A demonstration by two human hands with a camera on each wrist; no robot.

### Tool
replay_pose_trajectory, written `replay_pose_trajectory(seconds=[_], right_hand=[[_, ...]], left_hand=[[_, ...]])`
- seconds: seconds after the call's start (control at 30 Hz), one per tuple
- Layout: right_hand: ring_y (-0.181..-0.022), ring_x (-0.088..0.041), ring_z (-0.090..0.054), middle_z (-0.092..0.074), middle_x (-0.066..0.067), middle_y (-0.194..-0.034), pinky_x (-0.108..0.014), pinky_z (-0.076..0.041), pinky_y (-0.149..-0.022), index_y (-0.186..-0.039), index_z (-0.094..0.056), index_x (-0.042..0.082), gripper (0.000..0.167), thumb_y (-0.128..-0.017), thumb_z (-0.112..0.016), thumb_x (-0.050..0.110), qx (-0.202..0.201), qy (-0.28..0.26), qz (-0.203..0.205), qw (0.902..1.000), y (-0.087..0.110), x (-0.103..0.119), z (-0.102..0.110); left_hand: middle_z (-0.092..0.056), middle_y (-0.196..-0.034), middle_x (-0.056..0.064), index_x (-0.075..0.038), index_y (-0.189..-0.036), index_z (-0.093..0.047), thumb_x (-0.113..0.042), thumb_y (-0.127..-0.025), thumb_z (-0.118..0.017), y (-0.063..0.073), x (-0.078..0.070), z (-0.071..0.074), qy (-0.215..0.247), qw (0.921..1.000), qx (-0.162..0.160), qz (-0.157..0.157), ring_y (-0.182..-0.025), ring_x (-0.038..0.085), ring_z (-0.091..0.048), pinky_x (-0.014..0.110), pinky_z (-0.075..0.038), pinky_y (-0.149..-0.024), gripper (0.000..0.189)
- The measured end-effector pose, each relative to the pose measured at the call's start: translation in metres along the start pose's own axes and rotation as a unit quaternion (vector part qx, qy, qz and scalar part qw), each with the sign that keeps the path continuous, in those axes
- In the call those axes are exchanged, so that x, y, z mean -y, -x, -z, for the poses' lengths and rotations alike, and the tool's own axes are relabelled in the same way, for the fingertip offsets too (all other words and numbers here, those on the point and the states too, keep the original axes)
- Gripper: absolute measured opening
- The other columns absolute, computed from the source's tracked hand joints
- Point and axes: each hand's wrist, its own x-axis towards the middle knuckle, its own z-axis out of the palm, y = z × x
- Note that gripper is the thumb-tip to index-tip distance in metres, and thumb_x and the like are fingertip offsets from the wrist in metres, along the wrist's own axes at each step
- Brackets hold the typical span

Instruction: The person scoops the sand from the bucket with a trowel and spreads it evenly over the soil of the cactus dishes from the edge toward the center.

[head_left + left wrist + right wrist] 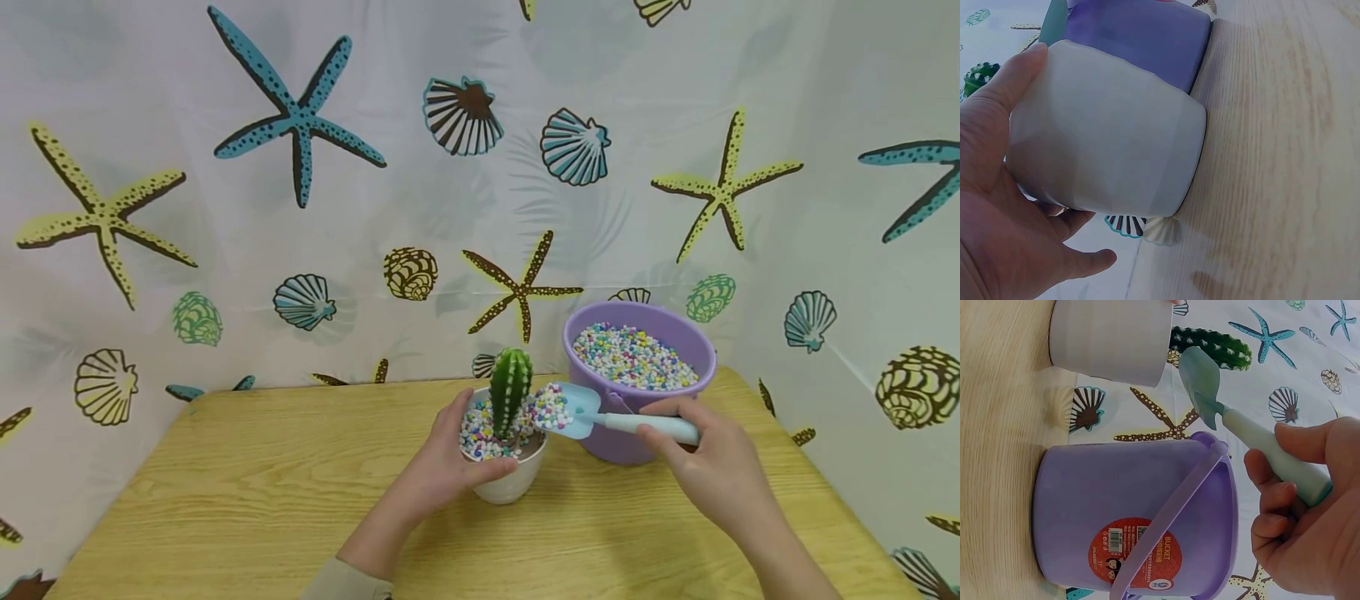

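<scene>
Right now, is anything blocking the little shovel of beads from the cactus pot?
Nothing visible does: the tip of the blue shovel is at the right rim of the white pot. The cactus rises beyond it; the purple bucket stands to the right.

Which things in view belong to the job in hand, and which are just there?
In the job:
green ribbed cactus
white round pot
pale-blue scoop with handle
small multicoloured pebbles
purple plastic bucket

Just there:
white starfish-print cloth
yellowish wooden table
</scene>
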Motion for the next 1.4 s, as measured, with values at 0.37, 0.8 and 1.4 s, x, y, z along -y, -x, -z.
replay_pose_trajectory(seconds=[0.37,0.8,1.4], right_hand=[[-0.071,-0.018,-0.054,-0.063,0.002,-0.079,-0.031,-0.046,-0.060,-0.118,-0.078,0.019,0.023,-0.103,-0.082,0.036,0.015,0.004,-0.003,0.9999,0.000,0.002,-0.008],[-0.068,-0.016,-0.052,-0.062,0.006,-0.075,-0.031,-0.045,-0.059,-0.115,-0.079,0.020,0.019,-0.103,-0.082,0.035,0.018,0.027,0.019,0.9993,0.000,0.008,-0.013],[-0.070,-0.014,-0.054,-0.064,0.009,-0.079,-0.034,-0.045,-0.064,-0.111,-0.079,0.018,0.015,-0.100,-0.086,0.025,-0.023,0.075,0.062,0.9950,0.004,0.016,-0.020]], left_hand=[[-0.024,-0.175,0.028,-0.011,-0.177,-0.016,-0.050,-0.085,-0.096,-0.001,0.002,-0.002,0.009,0.9999,-0.001,-0.009,-0.157,0.050,-0.034,0.070,-0.032,-0.124,0.128],[-0.025,-0.175,0.028,-0.010,-0.177,-0.016,-0.049,-0.084,-0.097,0.002,0.000,-0.001,0.012,0.9998,-0.005,-0.012,-0.157,0.050,-0.035,0.069,-0.033,-0.125,0.129],[-0.029,-0.171,0.031,-0.007,-0.176,-0.020,-0.048,-0.083,-0.098,0.003,-0.003,-0.007,0.008,0.9991,-0.042,-0.005,-0.152,0.053,-0.040,0.069,-0.036,-0.122,0.128]])
